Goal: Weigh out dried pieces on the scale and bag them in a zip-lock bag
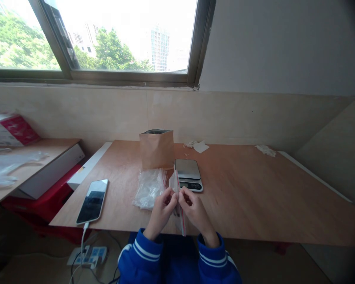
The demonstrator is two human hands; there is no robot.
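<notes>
Both my hands pinch a small clear zip bag (177,197) with a red strip, held edge-on above the near edge of the wooden table (254,197). My left hand (162,211) grips its left side and my right hand (195,213) its right side. Just beyond my fingers sits a small digital scale (188,174) with a steel platform. A pile of clear plastic bags (149,187) lies left of the scale. Behind them stands an open brown paper pouch (156,149).
A phone (93,200) on a charging cable lies at the table's left front, with a power strip (88,255) on the floor below. Paper scraps (199,146) and a crumpled scrap (265,150) lie near the wall. A side desk at the left holds a red-and-white box (10,130).
</notes>
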